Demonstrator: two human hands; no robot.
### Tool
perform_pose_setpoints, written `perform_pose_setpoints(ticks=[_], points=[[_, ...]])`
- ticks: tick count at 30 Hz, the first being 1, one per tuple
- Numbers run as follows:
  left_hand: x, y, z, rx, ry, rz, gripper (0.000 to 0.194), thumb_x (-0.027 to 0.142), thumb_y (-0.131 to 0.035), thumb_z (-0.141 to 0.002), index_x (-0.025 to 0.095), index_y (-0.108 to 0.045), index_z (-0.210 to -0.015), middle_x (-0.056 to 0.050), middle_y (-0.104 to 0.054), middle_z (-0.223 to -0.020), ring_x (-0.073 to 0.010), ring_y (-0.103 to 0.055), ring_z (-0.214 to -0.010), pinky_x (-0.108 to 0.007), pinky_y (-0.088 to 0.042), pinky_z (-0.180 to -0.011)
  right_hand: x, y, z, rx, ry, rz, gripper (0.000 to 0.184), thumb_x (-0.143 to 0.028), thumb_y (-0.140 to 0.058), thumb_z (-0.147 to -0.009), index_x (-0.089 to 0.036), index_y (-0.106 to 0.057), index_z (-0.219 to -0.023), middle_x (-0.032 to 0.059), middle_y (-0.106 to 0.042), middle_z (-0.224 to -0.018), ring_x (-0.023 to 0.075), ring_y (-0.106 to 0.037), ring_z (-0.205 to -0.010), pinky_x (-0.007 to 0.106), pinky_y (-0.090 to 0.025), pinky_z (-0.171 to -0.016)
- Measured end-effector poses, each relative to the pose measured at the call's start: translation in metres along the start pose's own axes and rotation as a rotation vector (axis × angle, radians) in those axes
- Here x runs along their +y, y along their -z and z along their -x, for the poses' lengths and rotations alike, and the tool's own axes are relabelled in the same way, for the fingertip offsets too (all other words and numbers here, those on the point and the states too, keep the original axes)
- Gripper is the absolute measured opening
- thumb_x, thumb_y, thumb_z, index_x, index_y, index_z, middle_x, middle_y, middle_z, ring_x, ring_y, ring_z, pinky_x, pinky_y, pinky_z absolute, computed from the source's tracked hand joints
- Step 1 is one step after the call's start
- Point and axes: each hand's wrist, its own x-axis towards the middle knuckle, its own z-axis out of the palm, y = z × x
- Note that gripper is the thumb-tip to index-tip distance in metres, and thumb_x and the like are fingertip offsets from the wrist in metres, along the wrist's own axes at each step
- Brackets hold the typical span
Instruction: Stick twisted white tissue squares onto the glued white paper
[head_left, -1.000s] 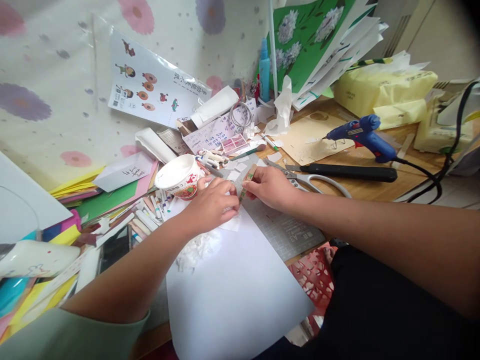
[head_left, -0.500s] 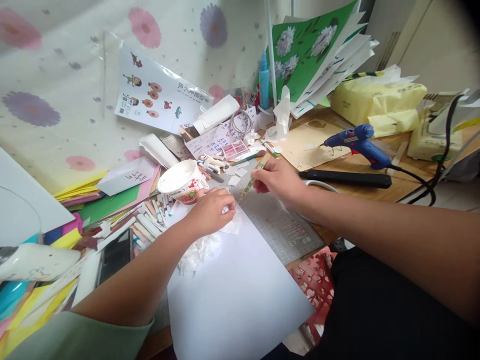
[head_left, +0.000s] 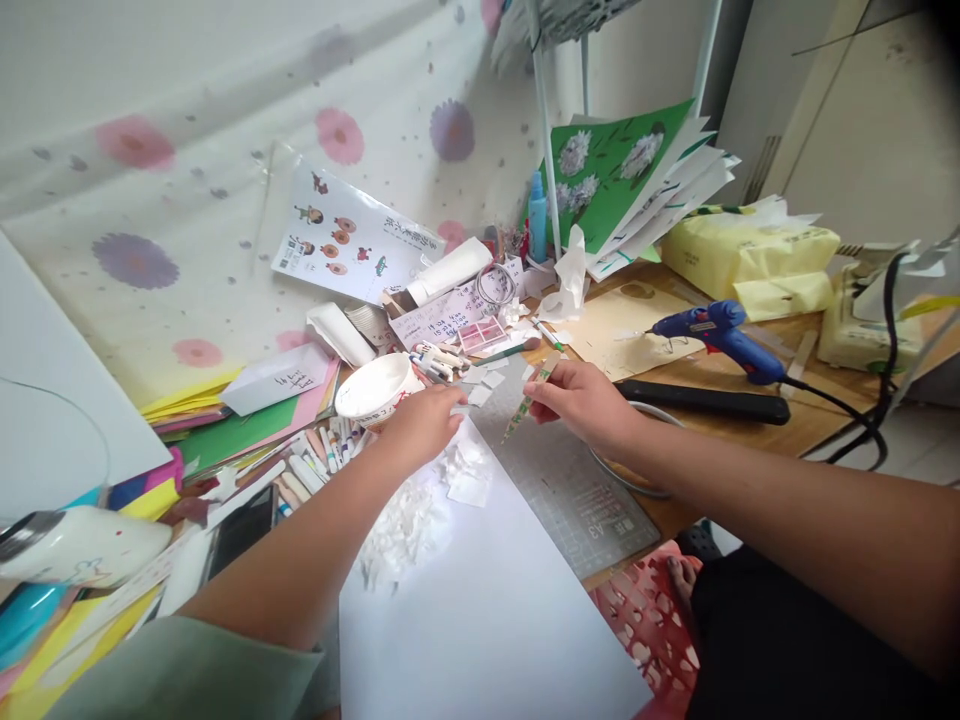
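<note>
Head view: right hand (head_left: 579, 402) is pinching a green-patterned tool (head_left: 517, 418). Left hand (head_left: 422, 430) is hovering near a bowl (head_left: 373, 386), grasp unclear.

Your paper sheet (head_left: 480, 620) is smooth. On it lies rough, crumpled paper (head_left: 401, 525); to its right, a matt cutting mat (head_left: 577, 490).

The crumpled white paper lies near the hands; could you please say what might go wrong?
The crumpled white paper lies loose beside the left forearm, which could scatter it. The left hand might knock the nearby bowl. The glue gun, if hot, might scorch the card under its nozzle.
</note>
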Motion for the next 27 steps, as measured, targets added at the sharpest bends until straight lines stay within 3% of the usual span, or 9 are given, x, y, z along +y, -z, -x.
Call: perform_pose_setpoints(ticks=[4, 10, 16, 21, 24, 27], points=[[0.005, -0.010, -0.021, -0.061, -0.025, -0.074, 0.030, 0.035, -0.056, -0.091, 0.015, -0.057, -0.114, -0.008, -0.060, -0.114, -0.0203, -0.060, -0.099, -0.042, -0.051, -0.086, -0.005, 0.004, 0.002, 0.014, 0.007, -0.013, 0.013, -0.028, -0.058, -0.075, -0.016, -0.057, -0.070, 0.0005, -0.061, -0.058, 0.0121, -0.058, -0.052, 0.027, -0.051, -0.056], [0.006, -0.015, -0.044, -0.123, -0.028, -0.146, 0.029, 0.033, -0.055, -0.092, 0.017, -0.057, -0.116, -0.009, -0.058, -0.118, -0.0204, -0.060, -0.100, -0.041, -0.052, -0.085, -0.004, 0.008, 0.001, 0.034, 0.026, -0.006, 0.015, -0.030, -0.058, -0.075, -0.017, -0.057, -0.069, 0.0002, -0.060, -0.058, 0.0124, -0.058, -0.053, 0.028, -0.051, -0.057], [0.006, -0.015, -0.048, -0.115, -0.023, -0.158, 0.029, 0.033, -0.055, -0.092, 0.017, -0.057, -0.116, -0.008, -0.059, -0.117, -0.0199, -0.060, -0.099, -0.040, -0.052, -0.084, -0.004, 0.009, -0.001, 0.036, 0.031, 0.011, 0.014, -0.029, -0.059, -0.074, -0.016, -0.058, -0.068, 0.0009, -0.061, -0.058, 0.0125, -0.058, -0.052, 0.026, -0.050, -0.056], [0.005, -0.004, -0.036, -0.027, -0.069, -0.111, 0.022, 0.032, -0.055, -0.091, 0.016, -0.061, -0.104, -0.006, -0.062, -0.105, -0.0179, -0.061, -0.092, -0.037, -0.052, -0.081, -0.003, 0.010, -0.001, 0.055, 0.046, 0.007, 0.015, -0.029, -0.059, -0.075, -0.016, -0.058, -0.069, 0.0014, -0.062, -0.059, 0.0125, -0.059, -0.053, 0.026, -0.050, -0.056], [0.012, 0.005, -0.015, 0.025, -0.171, -0.054, 0.010, 0.023, -0.055, -0.088, 0.019, -0.064, -0.088, -0.002, -0.063, -0.095, -0.0174, -0.059, -0.092, -0.034, -0.047, -0.081, -0.004, 0.011, 0.000, 0.078, 0.054, -0.004, 0.015, -0.029, -0.059, -0.076, -0.017, -0.056, -0.067, 0.0010, -0.061, -0.058, 0.0121, -0.058, -0.053, 0.026, -0.050, -0.056], [0.023, 0.011, 0.011, 0.036, -0.273, -0.026, 0.012, 0.018, -0.055, -0.085, 0.022, -0.066, -0.082, -0.001, -0.063, -0.095, -0.0185, -0.056, -0.093, -0.035, -0.042, -0.082, -0.006, 0.012, 0.002, 0.097, 0.051, -0.007, 0.014, -0.028, -0.059, -0.077, -0.017, -0.056, -0.068, 0.0012, -0.061, -0.058, 0.0120, -0.058, -0.052, 0.026, -0.050, -0.056]])
